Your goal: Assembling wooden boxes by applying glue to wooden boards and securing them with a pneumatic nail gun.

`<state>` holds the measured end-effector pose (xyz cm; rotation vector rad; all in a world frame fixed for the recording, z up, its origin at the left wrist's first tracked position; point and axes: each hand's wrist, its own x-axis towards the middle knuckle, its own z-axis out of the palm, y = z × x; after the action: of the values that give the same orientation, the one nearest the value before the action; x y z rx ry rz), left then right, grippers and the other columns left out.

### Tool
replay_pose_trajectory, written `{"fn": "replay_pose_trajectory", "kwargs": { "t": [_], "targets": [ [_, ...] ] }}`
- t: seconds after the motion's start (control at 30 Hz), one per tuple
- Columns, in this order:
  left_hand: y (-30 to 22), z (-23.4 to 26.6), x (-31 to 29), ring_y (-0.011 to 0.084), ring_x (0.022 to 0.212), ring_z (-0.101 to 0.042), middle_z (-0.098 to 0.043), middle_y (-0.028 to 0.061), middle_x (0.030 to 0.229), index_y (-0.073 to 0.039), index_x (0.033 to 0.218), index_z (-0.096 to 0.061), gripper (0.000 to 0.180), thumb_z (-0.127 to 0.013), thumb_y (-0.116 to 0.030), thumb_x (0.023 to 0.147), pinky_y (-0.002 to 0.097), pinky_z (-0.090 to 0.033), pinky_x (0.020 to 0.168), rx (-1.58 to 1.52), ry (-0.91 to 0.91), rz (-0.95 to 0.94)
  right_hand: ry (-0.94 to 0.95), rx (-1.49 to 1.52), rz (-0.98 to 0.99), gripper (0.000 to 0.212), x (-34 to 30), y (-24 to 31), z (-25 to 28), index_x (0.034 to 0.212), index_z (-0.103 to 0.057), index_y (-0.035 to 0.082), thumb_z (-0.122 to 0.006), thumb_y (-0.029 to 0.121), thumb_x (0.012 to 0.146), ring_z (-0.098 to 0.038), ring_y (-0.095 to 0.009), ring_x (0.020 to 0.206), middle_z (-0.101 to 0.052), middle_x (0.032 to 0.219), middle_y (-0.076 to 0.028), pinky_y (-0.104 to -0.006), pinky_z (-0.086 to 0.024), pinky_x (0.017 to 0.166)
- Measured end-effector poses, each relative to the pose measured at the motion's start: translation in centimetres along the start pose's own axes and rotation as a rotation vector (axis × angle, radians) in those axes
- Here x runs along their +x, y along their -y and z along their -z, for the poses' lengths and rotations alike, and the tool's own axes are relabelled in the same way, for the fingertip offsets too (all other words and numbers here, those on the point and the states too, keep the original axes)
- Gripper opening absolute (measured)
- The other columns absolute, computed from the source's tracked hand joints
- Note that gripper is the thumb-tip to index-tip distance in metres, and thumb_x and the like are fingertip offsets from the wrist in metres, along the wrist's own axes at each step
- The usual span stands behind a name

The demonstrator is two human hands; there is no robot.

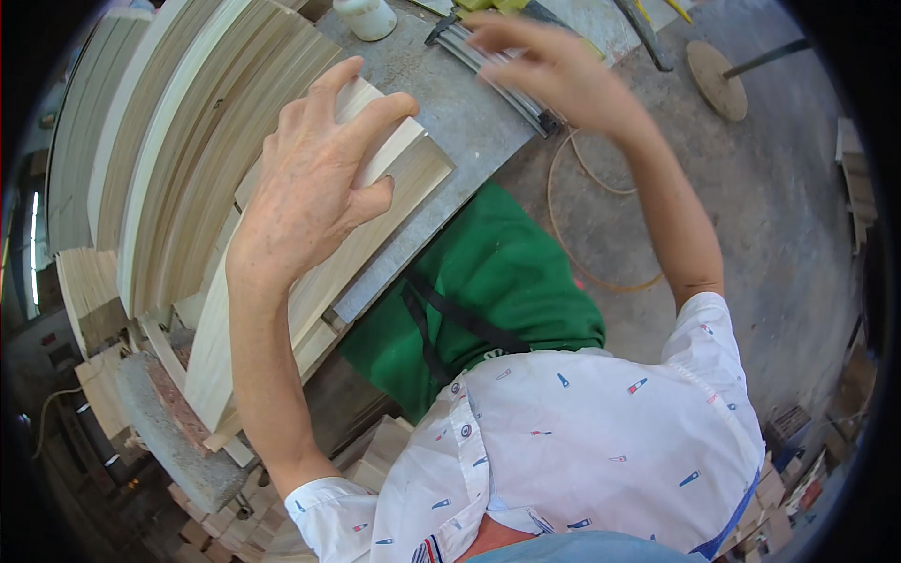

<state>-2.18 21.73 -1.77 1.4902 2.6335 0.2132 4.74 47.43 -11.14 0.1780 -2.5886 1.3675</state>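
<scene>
My left hand (314, 174) is over the end of a pale wooden board (427, 161), with the thumb and fingers spread apart. Its palm faces the wood; whether it touches is hard to tell. To the left, many thin curved-looking wood strips (221, 108) are stacked side by side. My right hand (563, 75) is raised over the grey worktop (483, 122), slightly blurred, fingers apart and nothing visible in it. Just below it lies a long silver metal channel (511, 94) with black ends, beside a yellow-green part (502, 6) that my hand partly covers.
A white container (366, 17) stands at the worktop's far side. A thin orange hose (556, 211) curls on the concrete floor. At the right is a round disc on a rod (716, 80). A grey stone-like block (178, 432) sits by the boards' near end; wood pieces lie below.
</scene>
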Motion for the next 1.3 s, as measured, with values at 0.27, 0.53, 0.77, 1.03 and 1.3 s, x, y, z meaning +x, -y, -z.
{"fn": "replay_pose_trajectory", "kwargs": {
  "t": [0.27,0.53,0.77,1.03,1.3],
  "targets": [
    [0.6,-0.6,-0.4,0.0395,0.120,-0.042,-0.033,0.0155,0.143,-0.023,0.121,-0.053,0.058,-0.058,-0.006,0.065,0.0508,-0.037,0.098,0.019,-0.023,-0.021,0.078,-0.664,-0.436,0.051,7.8,-9.9,4.3,0.096,-0.063,-0.008,-0.072,0.038,0.074,-0.064,-0.032,0.080,-0.067,0.083,-0.019,-0.0403,-0.049,0.076],
    [0.7,-0.9,-0.7,0.0379,0.115,-0.045,-0.034,0.0124,0.143,-0.022,0.122,-0.054,0.062,-0.057,-0.003,0.062,0.0501,-0.038,0.097,-0.018,-0.068,-0.017,0.016,0.070,-0.446,0.021,6.1,-1.9,6.0,0.081,-0.058,0.004,-0.069,0.022,0.079,-0.054,-0.008,0.052,-0.057,0.064,-0.003,-0.0220,-0.043,0.048],
    [0.9,-1.3,-0.9,0.0365,0.113,-0.046,-0.035,0.0111,0.141,-0.021,0.120,-0.055,0.063,-0.060,0.000,0.061,0.0494,-0.041,0.090,0.009,-0.110,-0.030,0.124,-0.249,-0.250,0.026,1.8,12.5,11.7,0.083,-0.062,0.001,-0.064,0.027,0.085,-0.054,-0.009,0.051,-0.058,0.064,-0.003,-0.0225,-0.043,0.048],
    [0.6,-0.7,-0.8,0.0348,0.113,-0.048,-0.038,0.0094,0.138,-0.028,0.123,-0.054,0.060,-0.075,-0.011,0.069,0.0503,-0.044,0.089,0.041,-0.032,0.005,0.356,-0.299,-0.264,0.023,1.9,18.6,9.4,0.093,-0.064,-0.004,-0.070,0.014,0.079,-0.056,-0.010,0.049,-0.061,0.066,-0.005,-0.0217,-0.046,0.045],
    [0.4,-0.5,-0.6,0.0349,0.112,-0.049,-0.038,0.0089,0.137,-0.034,0.128,-0.051,0.066,-0.072,-0.012,0.070,0.0496,-0.044,0.090,0.073,-0.001,0.040,0.579,-0.282,-0.015,0.037,4.2,21.5,8.4,0.114,-0.056,-0.003,-0.066,0.018,0.084,-0.059,-0.019,0.085,-0.065,0.099,-0.012,-0.0297,-0.050,0.077]
  ]
}}
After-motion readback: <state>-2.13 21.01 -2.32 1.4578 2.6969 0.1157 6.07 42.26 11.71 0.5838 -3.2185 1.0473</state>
